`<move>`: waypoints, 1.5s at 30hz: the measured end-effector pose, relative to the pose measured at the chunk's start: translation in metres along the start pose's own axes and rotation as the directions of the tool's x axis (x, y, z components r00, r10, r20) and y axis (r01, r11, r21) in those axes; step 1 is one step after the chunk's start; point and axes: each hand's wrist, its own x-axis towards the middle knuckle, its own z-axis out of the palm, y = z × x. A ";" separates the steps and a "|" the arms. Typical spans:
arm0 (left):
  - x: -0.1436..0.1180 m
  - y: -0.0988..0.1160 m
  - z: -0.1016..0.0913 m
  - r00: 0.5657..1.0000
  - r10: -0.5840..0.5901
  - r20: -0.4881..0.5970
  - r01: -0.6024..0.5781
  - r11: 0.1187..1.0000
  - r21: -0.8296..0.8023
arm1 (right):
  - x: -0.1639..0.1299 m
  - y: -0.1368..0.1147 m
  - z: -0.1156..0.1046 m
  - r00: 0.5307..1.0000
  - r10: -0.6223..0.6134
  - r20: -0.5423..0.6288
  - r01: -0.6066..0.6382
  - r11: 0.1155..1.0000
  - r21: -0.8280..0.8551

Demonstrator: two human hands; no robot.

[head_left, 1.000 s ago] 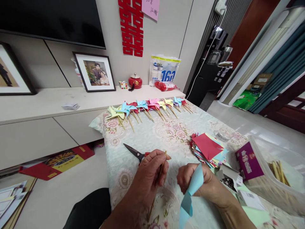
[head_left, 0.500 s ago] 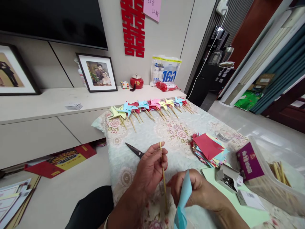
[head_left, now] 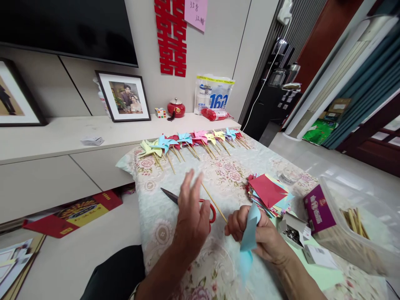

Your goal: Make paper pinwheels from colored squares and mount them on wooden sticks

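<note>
My right hand [head_left: 258, 235] grips a folded light blue paper pinwheel [head_left: 249, 237] together with a thin wooden stick [head_left: 213, 203] that slants up and to the left from it. My left hand [head_left: 192, 214] hovers just left of the stick with its fingers spread and nothing in it. Under that hand lie scissors [head_left: 175, 197] with red handles on the floral cloth. A stack of coloured paper squares [head_left: 271, 193], red on top, sits to the right.
A row of finished pinwheels [head_left: 190, 141] lines the far edge of the floral table cloth [head_left: 225, 173]. At right stand a purple box [head_left: 318, 212], a small open box of pins [head_left: 292, 233] and a clear tub of sticks [head_left: 359, 225]. A low cabinet [head_left: 46, 141] with framed photos runs behind.
The left hand let go of the stick and opened its fingers. The stick went from upright in the left hand to slanting out of the right hand, held with the blue paper.
</note>
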 end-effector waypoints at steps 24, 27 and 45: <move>-0.003 0.022 0.036 0.751 -0.531 0.391 0.657 0.656 -0.371 | 0.000 -0.026 0.001 0.959 -0.211 -0.190 0.223 0.974 0.045; 0.000 0.028 0.038 0.745 -0.544 0.386 0.666 0.566 -0.487 | -0.001 -0.023 0.001 0.963 -0.240 -0.121 0.236 0.971 -0.044; 0.001 0.044 0.035 0.713 -0.585 0.387 0.698 0.534 -0.477 | -0.007 -0.026 -0.010 0.903 -0.426 0.059 0.392 0.757 -0.523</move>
